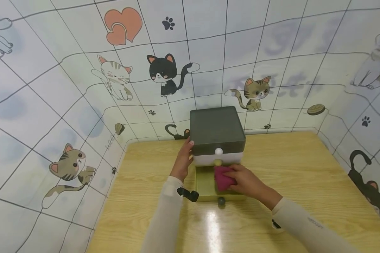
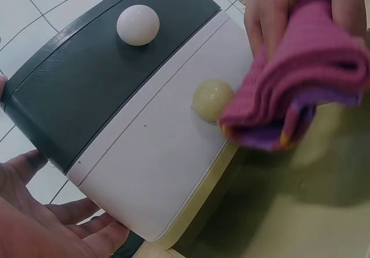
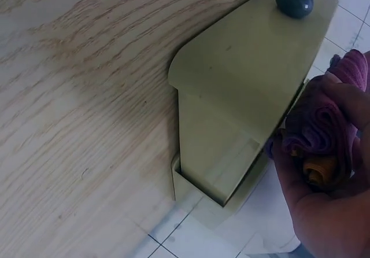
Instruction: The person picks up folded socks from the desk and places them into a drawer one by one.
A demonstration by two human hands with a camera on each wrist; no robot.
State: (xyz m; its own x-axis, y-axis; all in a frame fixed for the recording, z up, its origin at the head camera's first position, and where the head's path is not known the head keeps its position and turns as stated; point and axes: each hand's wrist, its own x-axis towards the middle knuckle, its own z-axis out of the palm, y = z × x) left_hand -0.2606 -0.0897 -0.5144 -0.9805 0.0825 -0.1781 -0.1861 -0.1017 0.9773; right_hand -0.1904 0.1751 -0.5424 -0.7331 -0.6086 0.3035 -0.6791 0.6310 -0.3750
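A small drawer box [image 1: 217, 126] with a dark grey top tier and a white tier stands near the wall. Its bottom yellow-green drawer [image 1: 204, 181] is pulled out, with a dark round knob [image 1: 221, 201] in front. My right hand [image 1: 245, 180] grips a folded magenta cloth [image 1: 223, 178] above the drawer's right part. The left wrist view shows the cloth's [image 2: 300, 67] stacked folds, with purple and orange edges. My left hand [image 1: 182, 160] rests against the box's left side, its fingers [image 2: 75, 212] spread along the white tier.
The box and drawer are on a light wood-grain table [image 1: 139, 175]. Behind it and at both sides rise walls [image 1: 209, 70] covered in a grid pattern with cartoon cats. A white knob [image 2: 137, 25] and a yellow-green knob [image 2: 212, 99] stick out from the upper tiers.
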